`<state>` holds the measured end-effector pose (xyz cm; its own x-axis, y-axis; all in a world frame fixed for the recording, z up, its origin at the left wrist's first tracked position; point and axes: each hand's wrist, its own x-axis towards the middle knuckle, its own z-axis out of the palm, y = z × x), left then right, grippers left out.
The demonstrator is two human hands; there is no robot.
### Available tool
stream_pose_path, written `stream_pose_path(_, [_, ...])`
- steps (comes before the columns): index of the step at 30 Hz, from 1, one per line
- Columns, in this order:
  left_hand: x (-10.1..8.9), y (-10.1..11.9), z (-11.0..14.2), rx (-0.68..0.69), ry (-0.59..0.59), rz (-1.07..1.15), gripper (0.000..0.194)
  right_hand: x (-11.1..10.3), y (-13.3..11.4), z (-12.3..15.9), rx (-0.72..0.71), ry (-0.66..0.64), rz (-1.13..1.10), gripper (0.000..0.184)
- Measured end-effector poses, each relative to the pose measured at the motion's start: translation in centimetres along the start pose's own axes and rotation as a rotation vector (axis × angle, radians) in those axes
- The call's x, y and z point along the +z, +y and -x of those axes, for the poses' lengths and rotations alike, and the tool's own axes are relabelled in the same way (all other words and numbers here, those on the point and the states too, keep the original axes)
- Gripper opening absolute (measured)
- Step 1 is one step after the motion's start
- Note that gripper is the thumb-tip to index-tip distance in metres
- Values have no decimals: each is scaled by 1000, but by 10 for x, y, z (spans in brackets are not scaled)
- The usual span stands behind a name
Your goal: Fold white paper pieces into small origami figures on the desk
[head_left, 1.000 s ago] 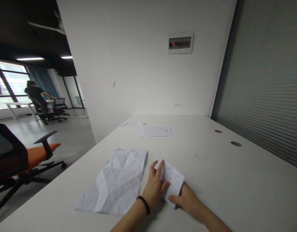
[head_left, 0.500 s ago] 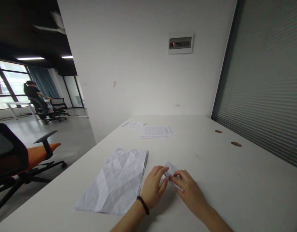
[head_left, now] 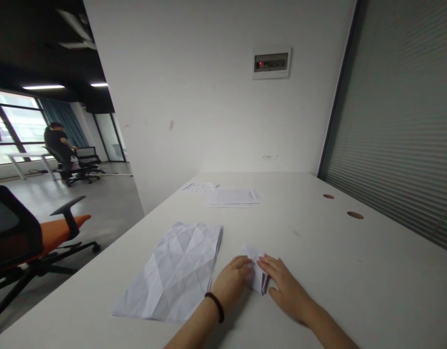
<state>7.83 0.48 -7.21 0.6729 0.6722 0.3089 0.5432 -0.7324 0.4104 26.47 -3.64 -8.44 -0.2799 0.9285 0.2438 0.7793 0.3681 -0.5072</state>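
Note:
A small folded piece of white paper lies on the white table in front of me. My left hand, with a black band on its wrist, presses on the paper's left side with curled fingers. My right hand lies flat on the paper's right side, fingers stretched out and pressed down on it. To the left of my hands sits a stack of creased white sheets, untouched.
Printed sheets lie farther back on the table. Two round cable holes sit near the right wall with its grey blinds. An orange and black office chair stands left of the table. A person stands by chairs far off at the left.
The paper was held up between both hands a second ago; it now lies folded smaller and flat on the table, with both hands pressing it down.

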Motion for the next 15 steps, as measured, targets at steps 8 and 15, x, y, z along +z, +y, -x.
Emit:
stream_pose_path(8, [6, -1, 1, -14, 9, 138, 34, -5, -10, -5, -82, -80, 7, 66])
stream_pose_path(15, [-2, 1, 0, -70, -71, 132, 24, -4, -21, -8, -144, 11, -174, 64])
